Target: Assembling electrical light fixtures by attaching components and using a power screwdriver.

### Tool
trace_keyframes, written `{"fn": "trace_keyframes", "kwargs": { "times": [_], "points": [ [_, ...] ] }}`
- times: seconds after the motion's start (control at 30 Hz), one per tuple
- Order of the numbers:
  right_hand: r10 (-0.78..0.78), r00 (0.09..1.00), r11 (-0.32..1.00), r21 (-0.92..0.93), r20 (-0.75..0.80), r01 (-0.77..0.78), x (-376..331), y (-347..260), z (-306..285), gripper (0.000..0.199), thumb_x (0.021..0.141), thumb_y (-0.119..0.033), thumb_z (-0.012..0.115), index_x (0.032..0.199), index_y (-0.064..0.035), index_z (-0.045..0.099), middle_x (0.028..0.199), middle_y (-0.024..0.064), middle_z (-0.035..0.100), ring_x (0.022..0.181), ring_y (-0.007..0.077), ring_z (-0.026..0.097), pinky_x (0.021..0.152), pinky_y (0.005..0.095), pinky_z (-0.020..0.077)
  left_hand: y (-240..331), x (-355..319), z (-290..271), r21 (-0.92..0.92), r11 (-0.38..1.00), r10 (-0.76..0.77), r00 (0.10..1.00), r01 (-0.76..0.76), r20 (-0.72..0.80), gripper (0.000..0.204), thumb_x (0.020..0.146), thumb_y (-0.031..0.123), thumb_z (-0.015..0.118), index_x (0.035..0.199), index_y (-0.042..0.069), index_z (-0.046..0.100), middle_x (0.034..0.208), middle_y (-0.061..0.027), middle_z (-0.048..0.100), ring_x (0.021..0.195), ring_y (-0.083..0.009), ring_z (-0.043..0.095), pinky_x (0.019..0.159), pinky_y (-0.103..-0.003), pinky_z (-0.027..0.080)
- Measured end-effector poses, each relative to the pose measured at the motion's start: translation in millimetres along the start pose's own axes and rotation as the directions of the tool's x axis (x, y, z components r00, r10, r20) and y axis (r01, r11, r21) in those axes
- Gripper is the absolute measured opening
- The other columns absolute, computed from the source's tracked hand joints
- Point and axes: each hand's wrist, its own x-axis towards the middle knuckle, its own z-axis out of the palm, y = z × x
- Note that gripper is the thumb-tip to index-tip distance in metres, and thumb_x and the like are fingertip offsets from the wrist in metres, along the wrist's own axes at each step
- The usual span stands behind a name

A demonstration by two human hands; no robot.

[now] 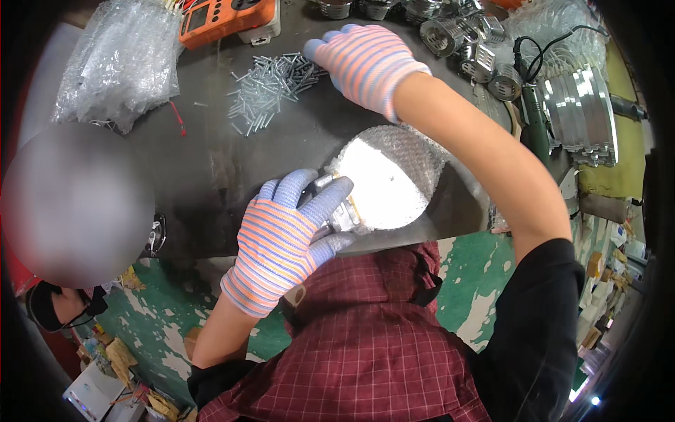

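My left hand [287, 235], in a striped glove with blue fingertips, grips a small silvery metal fitting [343, 213] at the left edge of a bright white disc [390, 186]. Bubble wrap [415, 155] lies around the disc's far and right sides. My right hand [369, 63], gloved alike, is stretched out to the far side of the table, at the right edge of a loose pile of silvery screws [271, 91]. Its fingers are curled, and whatever lies between them is hidden.
Bubble-wrap bags [123, 63] and an orange tool case [228, 21] are at the far left. Metal lamp housings [478, 60], a green corded tool [536, 123] and stacked metal plates [580, 116] line the right side. The dark table's [190, 204] near edge borders my apron. A blurred round shape covers the left.
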Motion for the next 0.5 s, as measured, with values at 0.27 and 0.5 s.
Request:
{"fn": "trace_keyframes", "kwargs": {
  "times": [0.27, 0.5],
  "points": [
    [0.205, 0.965, 0.95, 0.204, 0.164, -0.236, -4, 3, -9, 0.035, 0.083, -0.011, 0.064, 0.117, -0.0053, 0.063, 0.095, 0.0191, 0.071, 0.092, 0.0364, 0.069, 0.081, 0.0427, 0.0552, 0, 2, -5, -0.028, 0.999, -0.023, 1.0, 0.024, 0.013, 0.064, 0.069, 0.034, 0.085, 0.128, 0.018, 0.067, 0.124, -0.0191, 0.058, 0.107, -0.0383, 0.058, 0.092, -0.044, 0.052],
    [0.289, 0.948, 0.866, 0.386, 0.13, -0.317, -41, 28, 3, 0.028, 0.087, -0.017, 0.067, 0.113, -0.0056, 0.067, 0.097, 0.0166, 0.072, 0.091, 0.0319, 0.07, 0.082, 0.0383, 0.0543, 11, 3, -6, 0.129, 0.991, 0.042, 0.998, -0.035, -0.054, 0.061, 0.069, 0.033, 0.085, 0.126, 0.017, 0.068, 0.128, -0.0202, 0.056, 0.106, -0.0394, 0.059, 0.093, -0.047, 0.053]
  ]
}}
